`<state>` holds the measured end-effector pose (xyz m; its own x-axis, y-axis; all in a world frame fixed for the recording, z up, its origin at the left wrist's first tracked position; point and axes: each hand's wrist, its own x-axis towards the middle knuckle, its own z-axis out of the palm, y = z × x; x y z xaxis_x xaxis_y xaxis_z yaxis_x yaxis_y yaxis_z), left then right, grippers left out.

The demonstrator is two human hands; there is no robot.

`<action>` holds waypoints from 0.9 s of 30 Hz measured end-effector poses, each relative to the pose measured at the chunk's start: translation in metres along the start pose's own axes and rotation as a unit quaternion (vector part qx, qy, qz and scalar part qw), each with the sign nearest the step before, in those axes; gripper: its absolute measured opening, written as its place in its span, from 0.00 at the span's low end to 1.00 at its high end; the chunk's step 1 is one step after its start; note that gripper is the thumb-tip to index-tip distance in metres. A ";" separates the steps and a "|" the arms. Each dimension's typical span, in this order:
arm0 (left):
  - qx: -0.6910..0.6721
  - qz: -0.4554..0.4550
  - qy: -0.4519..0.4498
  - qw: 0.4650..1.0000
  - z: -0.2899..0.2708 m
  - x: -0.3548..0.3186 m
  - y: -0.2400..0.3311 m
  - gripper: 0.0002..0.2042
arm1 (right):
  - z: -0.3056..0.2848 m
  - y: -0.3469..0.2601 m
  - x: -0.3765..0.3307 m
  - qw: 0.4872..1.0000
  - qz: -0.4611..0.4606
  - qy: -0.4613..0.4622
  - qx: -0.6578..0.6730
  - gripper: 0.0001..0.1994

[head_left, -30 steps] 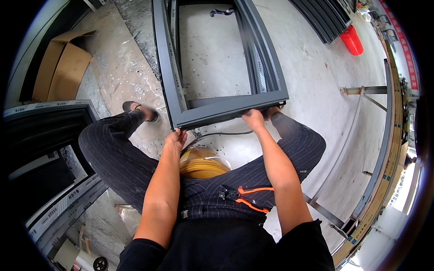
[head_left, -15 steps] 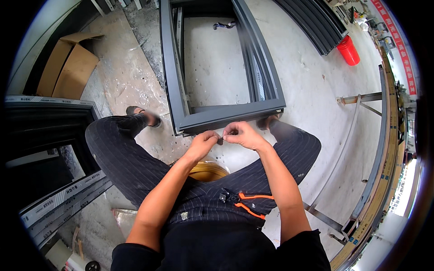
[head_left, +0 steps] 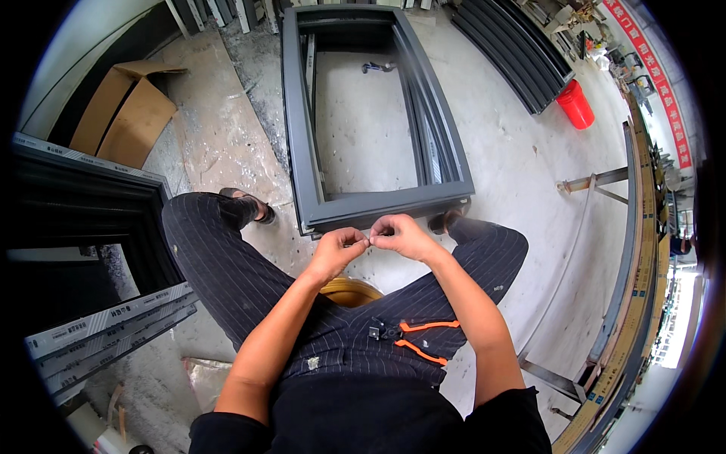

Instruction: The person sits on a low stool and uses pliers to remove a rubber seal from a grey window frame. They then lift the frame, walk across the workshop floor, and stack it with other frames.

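My left hand (head_left: 335, 253) and my right hand (head_left: 405, 237) meet fingertip to fingertip above the gap between my knees. Both are pinched closed. Whatever is between the fingers is too small or hidden to name. Just beyond them lies a stack of dark grey window or door frames (head_left: 386, 199), its near end close to my fingers. A hand cutter with orange handles (head_left: 425, 327) rests on my lap, below my right forearm. Under my hands, between my thighs, a round yellow thing (head_left: 349, 292) shows in part.
More dark frames (head_left: 98, 157) stand at the left, with an open cardboard box (head_left: 136, 121) behind. A small blue and black tool (head_left: 378, 67) lies on the floor inside the frame opening. Dark profiles (head_left: 514, 53), a red bucket (head_left: 576, 106) and a metal rack (head_left: 605, 178) are to the right.
My hands have come closer together and sit slightly lower in view. The small dark piece seen between them before no longer shows. The whole view has shifted a little.
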<state>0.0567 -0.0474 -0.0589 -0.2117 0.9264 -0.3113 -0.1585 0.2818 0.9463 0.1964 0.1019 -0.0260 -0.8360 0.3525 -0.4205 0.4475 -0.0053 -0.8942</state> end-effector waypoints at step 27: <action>-0.087 -0.077 0.020 0.993 -0.040 -0.009 -0.003 0.07 | 0.019 -0.060 -0.125 0.994 0.054 -0.020 0.094 0.19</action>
<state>0.0201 -0.0661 -0.0623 -0.2104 0.8640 -0.4575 -0.3548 0.3686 0.8592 0.2677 0.0400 0.0774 -0.8007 0.3021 -0.5172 0.4708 -0.2165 -0.8553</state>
